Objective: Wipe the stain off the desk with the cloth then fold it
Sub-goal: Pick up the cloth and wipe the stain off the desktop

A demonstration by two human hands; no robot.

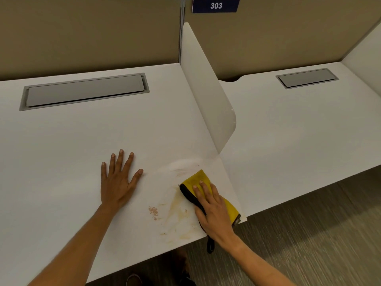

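Observation:
A yellow cloth (201, 177) with a black edge lies on the white desk (82, 141) near its front right corner. My right hand (214, 211) presses flat on top of the cloth, fingers together. A brownish-yellow smeared stain (179, 219) spreads on the desk just left of the cloth, with a small patch of reddish crumbs (153, 211) beside it. Faint pinkish streaks (183, 171) show beyond the cloth. My left hand (117, 180) rests flat on the desk with fingers spread, apart from the stain, holding nothing.
A white divider panel (206, 89) rises at the desk's right edge, with a second desk (288, 131) beyond it. A grey cable hatch (84, 91) sits at the back of the desk. Tan partition walls stand behind. Carpet floor lies below the front edge.

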